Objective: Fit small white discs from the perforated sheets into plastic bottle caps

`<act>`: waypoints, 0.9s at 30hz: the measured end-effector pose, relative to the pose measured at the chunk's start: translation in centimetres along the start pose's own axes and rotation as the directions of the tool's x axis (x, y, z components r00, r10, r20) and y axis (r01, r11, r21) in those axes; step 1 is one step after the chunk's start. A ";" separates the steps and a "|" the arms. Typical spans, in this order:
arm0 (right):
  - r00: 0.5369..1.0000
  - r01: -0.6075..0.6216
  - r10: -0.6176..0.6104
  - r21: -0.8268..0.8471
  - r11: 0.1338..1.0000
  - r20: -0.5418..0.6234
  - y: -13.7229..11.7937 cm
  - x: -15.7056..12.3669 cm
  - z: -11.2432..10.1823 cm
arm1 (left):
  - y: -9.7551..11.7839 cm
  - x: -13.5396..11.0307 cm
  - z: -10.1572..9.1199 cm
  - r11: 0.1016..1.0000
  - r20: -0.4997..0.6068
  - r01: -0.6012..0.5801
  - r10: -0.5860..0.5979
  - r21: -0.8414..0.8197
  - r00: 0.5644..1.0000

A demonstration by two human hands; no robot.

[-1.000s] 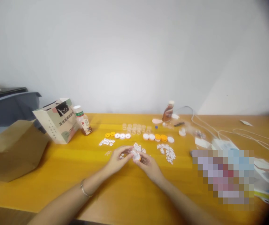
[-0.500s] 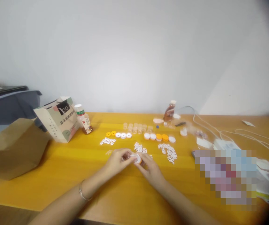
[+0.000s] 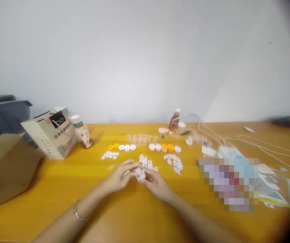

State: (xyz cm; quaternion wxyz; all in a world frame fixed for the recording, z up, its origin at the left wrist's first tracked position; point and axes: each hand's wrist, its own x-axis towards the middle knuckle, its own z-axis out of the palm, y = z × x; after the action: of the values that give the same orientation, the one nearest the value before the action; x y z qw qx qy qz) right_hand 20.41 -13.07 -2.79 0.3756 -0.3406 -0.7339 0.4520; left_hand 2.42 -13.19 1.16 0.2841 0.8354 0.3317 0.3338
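Mid-assembly, judged | left hand (image 3: 118, 177), right hand (image 3: 157, 184) both pinched shut on small clear vial with orange-and-white cap (image 3: 140, 173) | just above yellow wooden surface (image 3: 59, 189) | calls for steady fingertip alignment

Yellow wooden table (image 3: 59, 189), paper gift bag (image 3: 50, 132), two small bottles (image 3: 82, 132), rows of orange and white caps (image 3: 164, 147), scattered white pieces (image 3: 174, 163), white cables (image 3: 256, 143)

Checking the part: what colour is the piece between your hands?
The piece looks white with orange; head view, blurred.
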 end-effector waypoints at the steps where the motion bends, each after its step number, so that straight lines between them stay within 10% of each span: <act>1: 1.000 -0.011 0.009 0.042 0.999 0.029 0.0 0.0 0.1 | -0.1 0.0 -0.1 1.000 0.022 -0.016 0.016 -0.017 1.000; 10: 0.998 0.053 -0.054 -0.025 0.998 -0.028 -0.3 -0.1 0.1 | -0.2 -0.2 0.6 0.988 -0.068 0.038 -0.028 0.149 0.997; 17: 0.988 0.105 -0.128 -0.229 0.968 -0.085 -0.2 -0.6 0.8 | -0.1 0.1 2.2 0.882 -0.276 0.340 -0.255 0.327 0.927; 27: 0.999 -0.038 0.030 0.194 0.980 0.045 -0.2 0.2 0.4 | 0.1 0.2 0.4 0.986 -0.041 0.161 -0.160 0.030 0.986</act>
State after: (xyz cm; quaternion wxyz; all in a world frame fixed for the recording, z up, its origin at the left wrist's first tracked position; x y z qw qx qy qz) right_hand 19.96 -13.13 -2.66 0.3839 -0.3053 -0.6880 0.5348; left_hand 2.86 -13.15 1.06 0.2897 0.8040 0.4088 0.3201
